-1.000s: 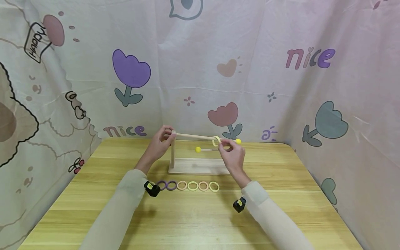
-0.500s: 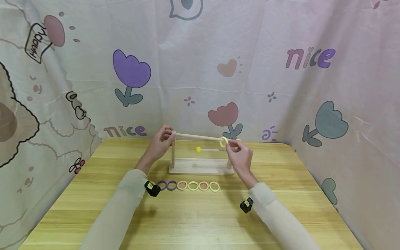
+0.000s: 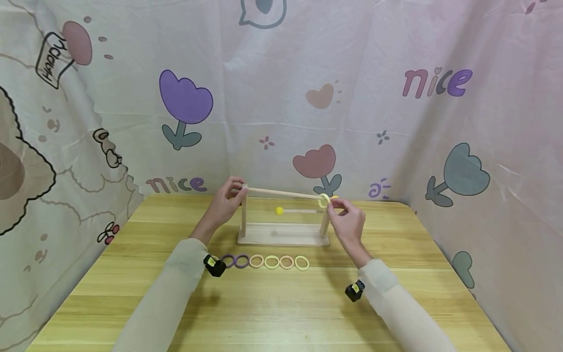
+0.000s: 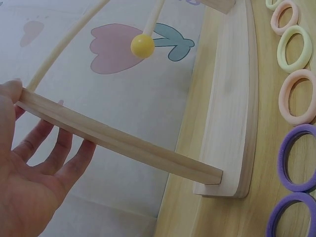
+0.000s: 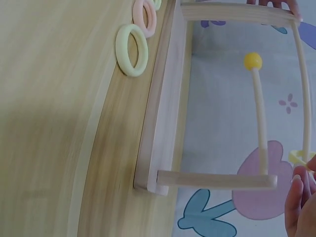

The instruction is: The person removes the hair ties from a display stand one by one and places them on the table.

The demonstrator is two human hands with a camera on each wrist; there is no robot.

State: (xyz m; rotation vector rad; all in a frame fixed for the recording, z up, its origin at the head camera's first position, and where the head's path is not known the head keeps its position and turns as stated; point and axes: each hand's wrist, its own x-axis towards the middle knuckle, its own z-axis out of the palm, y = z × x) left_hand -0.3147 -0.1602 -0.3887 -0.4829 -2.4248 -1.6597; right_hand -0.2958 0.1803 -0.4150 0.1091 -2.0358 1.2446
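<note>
A wooden stand (image 3: 283,234) has an upright post at each end. From the top of its left post (image 4: 123,139) a long rod (image 3: 283,193) runs rightward, sloping slightly down. My left hand (image 3: 227,199) pinches the top of that post between thumb and fingers. My right hand (image 3: 347,220) pinches a pale yellow hair tie (image 3: 324,200), which encircles the long rod near its right end. A yellow ball (image 3: 335,197) shows partly behind the right fingers. A second, lower rod (image 5: 260,118) extends from the right post (image 5: 217,179) and carries another yellow ball (image 5: 253,61).
In front of the stand, several hair ties lie in a row: purple (image 3: 242,261), peach (image 3: 256,261) and pale yellow (image 3: 301,263). The left wrist camera (image 3: 214,265) partly hides the row's left end. A patterned cloth (image 3: 264,98) hangs behind the wooden table (image 3: 281,313).
My right hand has moved to the right, sliding the pale yellow hair tie along the long rod toward its right end. The left hand stays on the post.
</note>
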